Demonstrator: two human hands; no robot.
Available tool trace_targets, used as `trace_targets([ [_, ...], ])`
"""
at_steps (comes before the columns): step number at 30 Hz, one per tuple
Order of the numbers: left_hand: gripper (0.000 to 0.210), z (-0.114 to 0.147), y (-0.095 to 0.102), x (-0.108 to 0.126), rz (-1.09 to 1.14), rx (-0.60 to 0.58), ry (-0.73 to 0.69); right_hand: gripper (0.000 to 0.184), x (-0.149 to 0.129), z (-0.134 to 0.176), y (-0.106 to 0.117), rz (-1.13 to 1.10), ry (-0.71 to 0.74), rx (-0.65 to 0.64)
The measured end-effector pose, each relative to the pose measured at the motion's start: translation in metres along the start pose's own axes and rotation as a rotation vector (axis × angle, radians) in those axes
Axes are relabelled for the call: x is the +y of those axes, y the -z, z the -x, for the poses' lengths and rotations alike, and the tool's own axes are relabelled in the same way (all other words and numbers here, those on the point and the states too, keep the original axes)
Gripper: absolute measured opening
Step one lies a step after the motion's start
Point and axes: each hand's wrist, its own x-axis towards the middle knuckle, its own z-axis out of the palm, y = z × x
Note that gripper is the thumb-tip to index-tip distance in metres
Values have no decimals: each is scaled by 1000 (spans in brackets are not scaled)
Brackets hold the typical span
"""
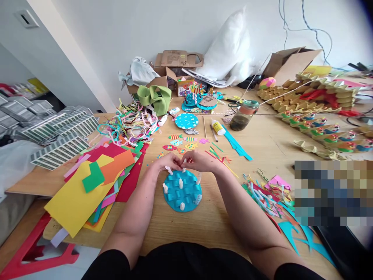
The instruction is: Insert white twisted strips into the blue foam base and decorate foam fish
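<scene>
A round blue disc (186, 190) with woven, raised paper strips lies on the table in front of me. Several white twisted pipe-cleaner pieces stand up from it, one in the middle (181, 183) and others around the rim. Both my hands meet over its far edge. My right hand (199, 160) has its fingers pinched on a white pipe cleaner (184, 167) there. Beside it, my left hand (172, 160) is closed with fingertips together, close to the same piece; what they grip is hidden. Just beyond lie several colourful paper fish (176, 143).
Coloured paper sheets (78, 194) lie left, with a pipe-cleaner pile (131, 124) behind. A glue bottle (218, 127), a lidded jar (244, 115) and blue strips (236, 144) stand or lie beyond my right hand. Paper scraps (268, 198) and egg cartons (305, 97) are right.
</scene>
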Motion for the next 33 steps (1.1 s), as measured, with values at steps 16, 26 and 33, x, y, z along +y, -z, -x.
trace_targets([
  [16,26,-12,1,-8,-255,-63,-95,22,-4,-2,4,-9,-59,-66],
  [26,23,-12,-5,-6,-331,-44,-134,22,2,-2,1,-6,-27,-99],
  [33,26,-10,-6,-4,-364,-40,-120,22,1,0,5,28,-32,-132],
])
